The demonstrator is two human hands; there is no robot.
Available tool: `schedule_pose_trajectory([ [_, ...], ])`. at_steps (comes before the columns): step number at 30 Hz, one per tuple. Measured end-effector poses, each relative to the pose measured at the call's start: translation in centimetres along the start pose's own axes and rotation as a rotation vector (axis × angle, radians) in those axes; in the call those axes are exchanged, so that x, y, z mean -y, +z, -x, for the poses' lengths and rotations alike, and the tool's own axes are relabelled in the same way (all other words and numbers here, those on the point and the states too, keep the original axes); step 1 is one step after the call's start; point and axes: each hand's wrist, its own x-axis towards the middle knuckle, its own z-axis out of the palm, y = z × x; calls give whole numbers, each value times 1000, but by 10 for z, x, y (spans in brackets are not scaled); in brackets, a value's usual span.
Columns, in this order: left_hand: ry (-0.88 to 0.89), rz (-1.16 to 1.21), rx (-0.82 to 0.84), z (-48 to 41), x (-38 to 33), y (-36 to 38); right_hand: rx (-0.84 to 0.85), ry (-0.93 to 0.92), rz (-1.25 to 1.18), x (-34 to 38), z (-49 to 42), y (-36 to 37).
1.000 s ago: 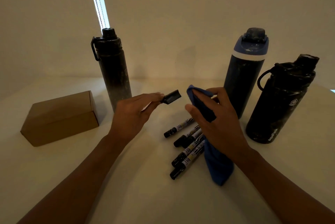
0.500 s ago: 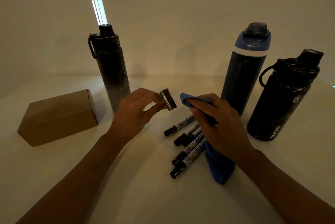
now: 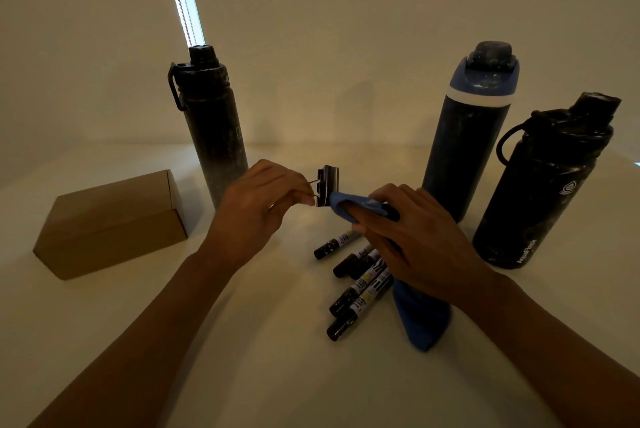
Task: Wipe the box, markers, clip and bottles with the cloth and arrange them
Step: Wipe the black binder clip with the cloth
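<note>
Hidden beneath the right hand [image 3: 415, 244]: far ends of the markers [image 3: 349, 296], middle stretch of the cloth [image 3: 422, 320]. Too small to read: marker labels.

Pale table [image 3: 242, 375] carries box [image 3: 110, 223], three bottles [image 3: 216, 137], markers [image 3: 360, 282]; cloth [image 3: 422, 323] trails onto it.

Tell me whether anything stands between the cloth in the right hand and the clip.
Nothing visible does. The left hand pinches the clip by its wire handle in the air, and the cloth over the right hand fingers meets the clip's lower corner. The markers lie on the table below, out of the path.
</note>
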Motion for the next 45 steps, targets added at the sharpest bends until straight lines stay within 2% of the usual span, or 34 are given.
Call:
schedule_pose_trajectory([
  [4, -7, -1, 59, -3, -2, 1, -144, 172, 75, -2, -1, 13],
  [6, -31, -4, 57, -1, -3, 2, -195, 158, 61, 2, -4, 8],
  [9, -74, 1, 19, 0, -3, 0, 76, -40, 133, 1, -3, -9],
  [11, -92, 3, 8, -1, -3, -1, 170, -80, 178, 3, -4, -18],
  [12, -104, 11, 15, -2, -4, -2, 177, -62, 192, 3, -6, -19],
  [16, -83, 27, 35, -4, -13, -1, 23, 69, 222, 0, -7, -15],
  [20, -90, 55, 14, -5, -16, -1, -75, 76, 181, 5, -10, -12],
  [23, -132, 29, -17, -3, -12, -1, 135, -68, 208, 11, -7, -14],
  [25, -137, 29, -23, -3, -9, -2, 192, -122, 227, 12, -4, -15],
  [35, -68, 89, 37, -7, -23, 2, 128, 112, 188, 4, -8, -24],
  [45, -152, 41, 7, -2, -10, 2, 194, -15, 168, 17, -6, -15],
])
